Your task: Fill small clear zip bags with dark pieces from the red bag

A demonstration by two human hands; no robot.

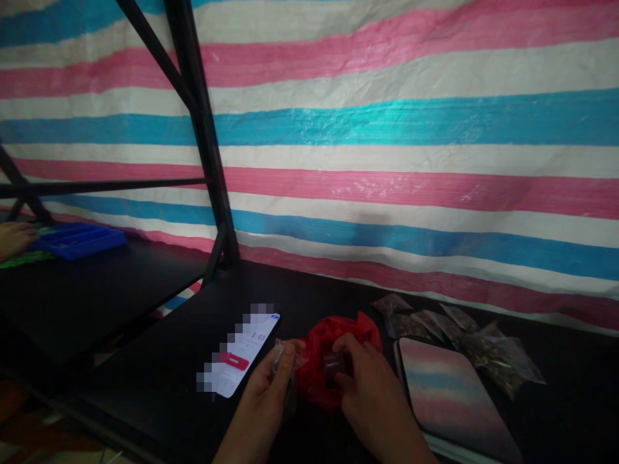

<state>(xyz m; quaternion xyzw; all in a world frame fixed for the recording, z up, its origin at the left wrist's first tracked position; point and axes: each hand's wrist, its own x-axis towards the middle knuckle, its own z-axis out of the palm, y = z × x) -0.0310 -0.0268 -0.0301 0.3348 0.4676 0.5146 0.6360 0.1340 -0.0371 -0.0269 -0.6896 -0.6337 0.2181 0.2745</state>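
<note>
My left hand (276, 375) is closed on a small clear plastic bag (279, 353), its thumb pressed against the film. A red plastic bag (316, 332) lies bunched on the black table between my hands, its mouth open upward. Over that mouth, my right hand (363, 374) curls its fingers round a small see-through cup (333, 364); its contents are too dark to make out. A lit phone (246, 354) lies left of my left hand, showing a timer-like number.
Several clear bags of dry brownish bits (498, 354) lie at the right, behind a flat glossy slab (449, 386) that mirrors the striped sheet (411, 154). A black metal post (206, 148) stands left. Beyond it are another person's hand (17, 238) and a blue tray (82, 240).
</note>
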